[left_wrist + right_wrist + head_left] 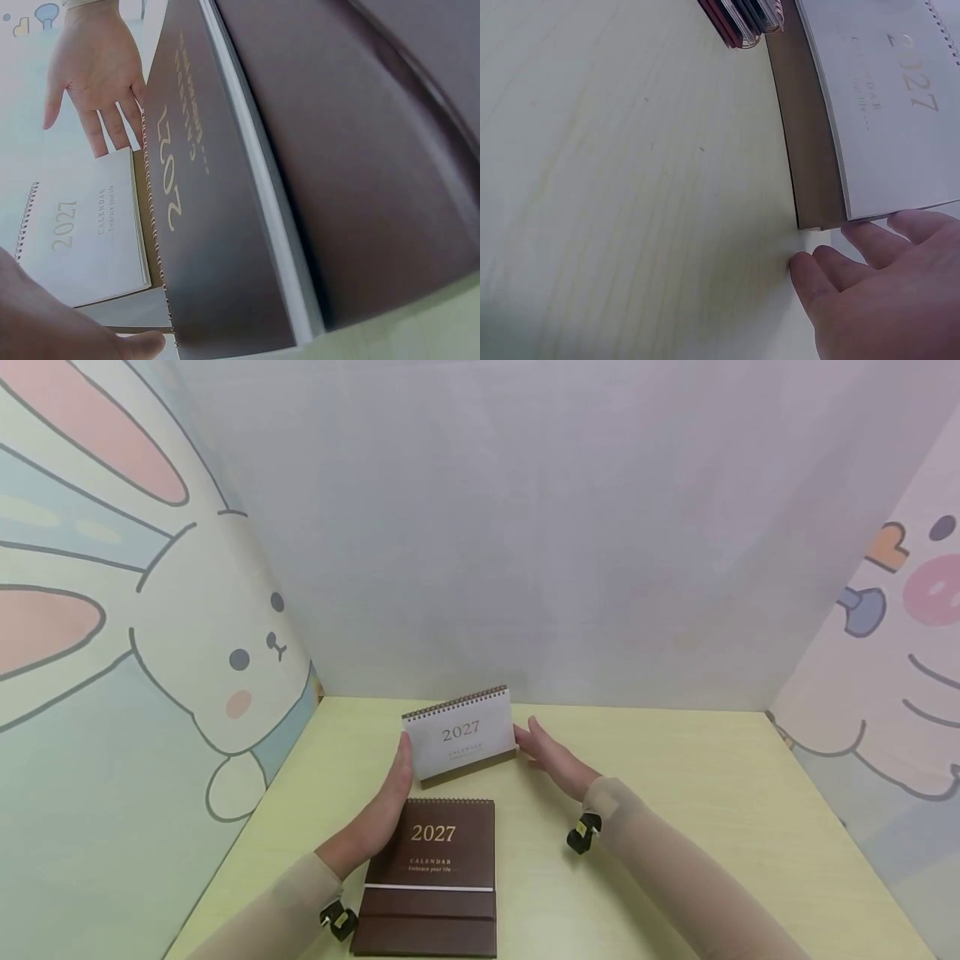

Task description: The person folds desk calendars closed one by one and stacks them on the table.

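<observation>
A white 2027 desk calendar (465,739) with a spiral along its top and a brown base stands tilted back near the rear of the table. My left hand (384,810) lies along its left edge with straight fingers. On the other side, my right hand (555,760) is held at its right edge, fingers extended and touching the side in the right wrist view. A dark brown 2027 calendar (431,852) with gold lettering and a pale stripe sits in front of the white one, partly covered by my left hand.
The pale yellow table (712,827) extends to both sides. A plain light backdrop (540,543) rises behind it. Cartoon-printed panels (202,693) flank the table, a rabbit on the left. A small black device (583,833) is on the right wrist.
</observation>
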Motion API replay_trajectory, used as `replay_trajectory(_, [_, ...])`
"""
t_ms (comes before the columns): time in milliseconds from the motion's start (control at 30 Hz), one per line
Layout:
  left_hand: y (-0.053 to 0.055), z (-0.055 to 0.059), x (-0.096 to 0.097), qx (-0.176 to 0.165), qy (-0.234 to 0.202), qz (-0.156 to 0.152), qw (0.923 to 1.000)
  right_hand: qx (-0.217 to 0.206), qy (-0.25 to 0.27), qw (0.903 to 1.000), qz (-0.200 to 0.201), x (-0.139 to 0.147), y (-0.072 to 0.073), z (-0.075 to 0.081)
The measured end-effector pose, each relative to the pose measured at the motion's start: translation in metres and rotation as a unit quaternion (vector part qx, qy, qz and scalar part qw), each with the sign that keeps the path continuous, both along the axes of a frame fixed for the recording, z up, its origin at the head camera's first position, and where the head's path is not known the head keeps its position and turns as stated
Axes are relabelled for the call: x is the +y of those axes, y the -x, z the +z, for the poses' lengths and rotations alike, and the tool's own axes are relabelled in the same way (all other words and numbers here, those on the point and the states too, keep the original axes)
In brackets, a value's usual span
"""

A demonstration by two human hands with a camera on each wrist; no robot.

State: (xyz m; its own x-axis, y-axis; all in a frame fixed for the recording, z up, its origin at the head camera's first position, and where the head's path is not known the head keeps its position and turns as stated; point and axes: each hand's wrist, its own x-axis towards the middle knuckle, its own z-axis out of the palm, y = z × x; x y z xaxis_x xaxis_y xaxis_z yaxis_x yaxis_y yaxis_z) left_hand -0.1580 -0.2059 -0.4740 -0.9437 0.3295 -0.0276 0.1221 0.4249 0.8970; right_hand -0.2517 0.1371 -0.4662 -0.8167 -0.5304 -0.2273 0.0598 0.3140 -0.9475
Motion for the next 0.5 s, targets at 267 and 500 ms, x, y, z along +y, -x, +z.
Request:
replay_trajectory(267, [-0.0007, -0.0004, 0.0012, -0.003, 0.001, 0.003, 1.0000, 0.001, -0.002, 1.0000, 0.001, -0.0001, -0.0009, -0.0008])
replay_trajectory(500, [0.0026, 0.0004, 0.0000, -0.005, 0.001, 0.020, 0.9998, 0.005, -0.015, 0.9999, -0.003, 0.0005, 0.0008, -0.0018])
